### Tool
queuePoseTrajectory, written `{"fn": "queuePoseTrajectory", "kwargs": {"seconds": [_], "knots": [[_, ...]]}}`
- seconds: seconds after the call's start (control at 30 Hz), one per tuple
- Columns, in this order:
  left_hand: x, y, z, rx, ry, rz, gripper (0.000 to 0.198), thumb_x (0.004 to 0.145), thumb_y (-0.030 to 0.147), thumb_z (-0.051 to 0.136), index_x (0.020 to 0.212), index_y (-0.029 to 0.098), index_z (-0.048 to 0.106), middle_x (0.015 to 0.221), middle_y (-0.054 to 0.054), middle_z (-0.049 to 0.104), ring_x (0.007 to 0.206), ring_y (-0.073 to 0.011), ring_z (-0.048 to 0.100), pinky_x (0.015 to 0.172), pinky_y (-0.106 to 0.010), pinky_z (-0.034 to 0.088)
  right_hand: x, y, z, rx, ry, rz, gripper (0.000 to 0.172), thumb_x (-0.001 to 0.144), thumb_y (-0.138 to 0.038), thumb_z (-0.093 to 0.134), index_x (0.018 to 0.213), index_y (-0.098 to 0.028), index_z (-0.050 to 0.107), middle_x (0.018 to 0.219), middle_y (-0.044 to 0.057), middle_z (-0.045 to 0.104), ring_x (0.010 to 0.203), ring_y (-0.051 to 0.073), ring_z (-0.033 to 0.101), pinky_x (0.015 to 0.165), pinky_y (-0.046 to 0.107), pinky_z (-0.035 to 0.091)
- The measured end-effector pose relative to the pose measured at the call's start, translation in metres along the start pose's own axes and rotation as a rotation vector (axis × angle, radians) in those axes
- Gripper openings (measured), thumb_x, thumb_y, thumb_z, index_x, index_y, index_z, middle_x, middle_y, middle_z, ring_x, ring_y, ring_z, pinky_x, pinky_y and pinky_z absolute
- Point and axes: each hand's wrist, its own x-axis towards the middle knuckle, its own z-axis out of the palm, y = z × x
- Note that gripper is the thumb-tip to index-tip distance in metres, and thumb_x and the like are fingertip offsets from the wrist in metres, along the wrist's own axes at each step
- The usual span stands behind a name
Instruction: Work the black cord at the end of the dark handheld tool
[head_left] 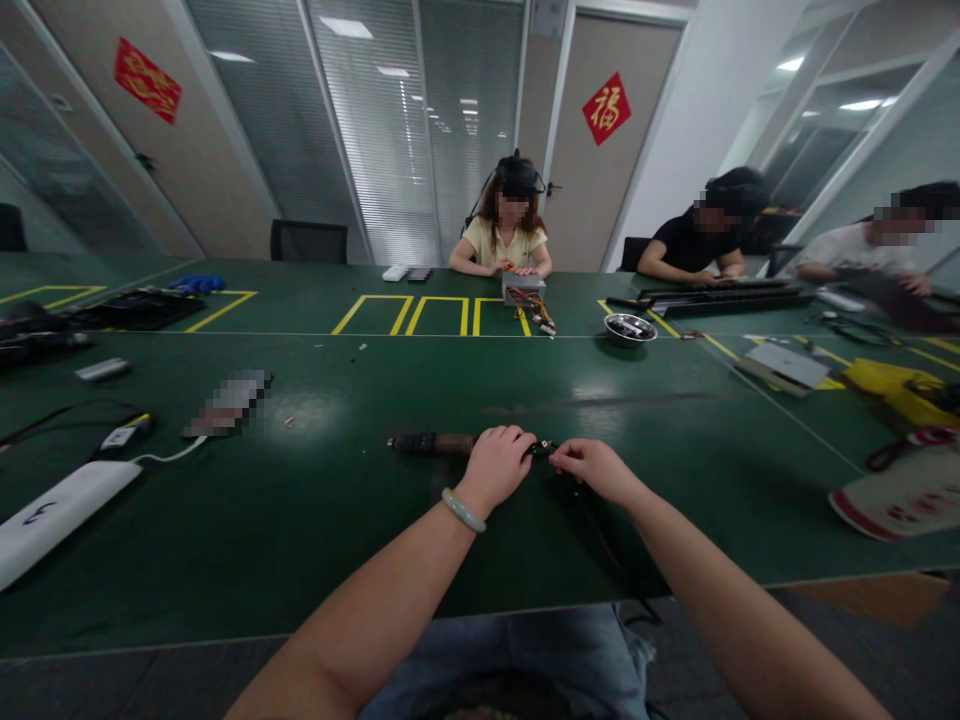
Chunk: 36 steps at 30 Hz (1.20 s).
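A dark, stick-shaped tool like an electric screwdriver (431, 443) lies sideways on the green table (337, 540), its narrow tip pointing left. My left hand (499, 465), with a pale bangle at the wrist, is wrapped over the tool's right part and hides it. Just right of those fingers a small dark connector piece (545, 448) with a bright spot shows. At that piece, the fingers of my right hand (592, 468) are pinched together. From there a black cable (600, 525) runs down toward the table's front edge. What exactly the right fingertips grip is too small to tell.
To the left lie a white power strip (67, 510), a phone (229, 403) on a white cable and a grey block (103, 370). A metal bowl (630, 329) stands further off. A cream bag (900, 490) is at right. Several people sit opposite, one beside a wired box (523, 288).
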Motion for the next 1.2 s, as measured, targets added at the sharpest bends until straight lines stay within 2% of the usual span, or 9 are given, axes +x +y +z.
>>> {"fn": "queuePoseTrajectory", "kwargs": {"seconds": [0.13, 0.27, 0.33, 0.43, 0.57, 0.7, 0.9, 1.1, 1.2], "knots": [[0.000, -0.001, 0.001, 0.013, -0.007, 0.002, 0.020, 0.090, 0.024, 0.055, 0.110, 0.025, 0.059, 0.108, -0.004, 0.060, 0.102, -0.0210, 0.056, 0.089, -0.036, 0.045, 0.017, 0.001, 0.010, 0.159, 0.103, -0.038, 0.032, 0.081, -0.048, 0.061, 0.084, -0.017, 0.066, 0.070, -0.001, 0.065, 0.049, 0.008, 0.048, 0.048, 0.020, 0.037], [0.000, -0.002, 0.001, 0.008, 0.008, 0.008, 0.020, 0.091, 0.023, 0.053, 0.110, 0.025, 0.059, 0.112, -0.005, 0.060, 0.106, -0.0212, 0.056, 0.092, -0.038, 0.045, 0.022, 0.009, 0.019, 0.185, 0.189, -0.045, 0.030, 0.081, -0.043, 0.061, 0.094, -0.016, 0.067, 0.078, 0.001, 0.069, 0.061, 0.012, 0.058, 0.057, 0.022, 0.043], [0.001, -0.001, 0.001, 0.004, 0.014, 0.019, 0.020, 0.091, 0.022, 0.053, 0.110, 0.025, 0.059, 0.113, -0.005, 0.060, 0.107, -0.0212, 0.055, 0.097, -0.040, 0.043, 0.020, 0.013, 0.021, 0.120, 0.244, -0.060, 0.026, 0.082, -0.039, 0.060, 0.095, -0.017, 0.067, 0.080, 0.002, 0.070, 0.069, 0.014, 0.062, 0.062, 0.024, 0.045], [0.003, 0.002, 0.001, 0.008, 0.030, 0.045, 0.019, 0.091, 0.019, 0.052, 0.108, 0.024, 0.059, 0.112, -0.004, 0.062, 0.109, -0.0203, 0.056, 0.110, -0.046, 0.032, 0.012, 0.015, 0.022, -0.094, 0.314, -0.076, 0.019, 0.083, -0.035, 0.059, 0.090, -0.020, 0.068, 0.080, 0.001, 0.069, 0.069, 0.015, 0.062, 0.062, 0.025, 0.043], [0.006, 0.005, 0.001, 0.009, 0.041, 0.052, 0.015, 0.091, 0.017, 0.050, 0.103, 0.022, 0.058, 0.110, -0.004, 0.062, 0.108, -0.0193, 0.056, 0.116, -0.047, 0.023, 0.007, 0.009, 0.023, -0.310, 0.316, -0.064, 0.011, 0.080, -0.029, 0.061, 0.085, -0.022, 0.068, 0.076, 0.000, 0.067, 0.066, 0.014, 0.058, 0.059, 0.024, 0.038], [0.009, 0.005, 0.003, 0.001, 0.029, 0.044, 0.012, 0.091, 0.019, 0.050, 0.100, 0.022, 0.057, 0.104, -0.003, 0.063, 0.104, -0.0196, 0.057, 0.115, -0.048, 0.025, 0.008, 0.004, 0.028, -0.379, 0.309, -0.090, 0.008, 0.080, -0.027, 0.062, 0.083, -0.023, 0.068, 0.077, 0.000, 0.066, 0.069, 0.015, 0.056, 0.060, 0.024, 0.036], [0.008, 0.003, 0.006, -0.015, 0.022, 0.025, 0.010, 0.092, 0.021, 0.050, 0.099, 0.022, 0.057, 0.101, -0.002, 0.064, 0.099, -0.0187, 0.059, 0.113, -0.045, 0.029, 0.011, 0.004, 0.032, -0.336, 0.272, -0.117, 0.010, 0.081, -0.027, 0.060, 0.084, -0.022, 0.068, 0.079, 0.001, 0.064, 0.068, 0.014, 0.055, 0.060, 0.024, 0.036], [0.007, 0.002, 0.006, -0.035, 0.015, 0.010, 0.012, 0.089, 0.017, 0.053, 0.098, 0.023, 0.057, 0.100, -0.002, 0.064, 0.099, -0.0191, 0.059, 0.108, -0.043, 0.034, 0.010, 0.006, 0.030, -0.360, 0.314, -0.116, 0.005, 0.079, -0.022, 0.060, 0.080, -0.020, 0.064, 0.072, 0.000, 0.061, 0.066, 0.014, 0.053, 0.061, 0.024, 0.036], [0.007, 0.003, 0.005, -0.050, 0.006, -0.003, 0.012, 0.088, 0.018, 0.053, 0.099, 0.023, 0.057, 0.101, -0.003, 0.063, 0.100, -0.0205, 0.058, 0.101, -0.041, 0.040, 0.010, 0.006, 0.030, -0.365, 0.309, -0.116, 0.005, 0.079, -0.020, 0.060, 0.081, -0.020, 0.064, 0.074, 0.000, 0.060, 0.067, 0.014, 0.053, 0.061, 0.024, 0.036]]}}
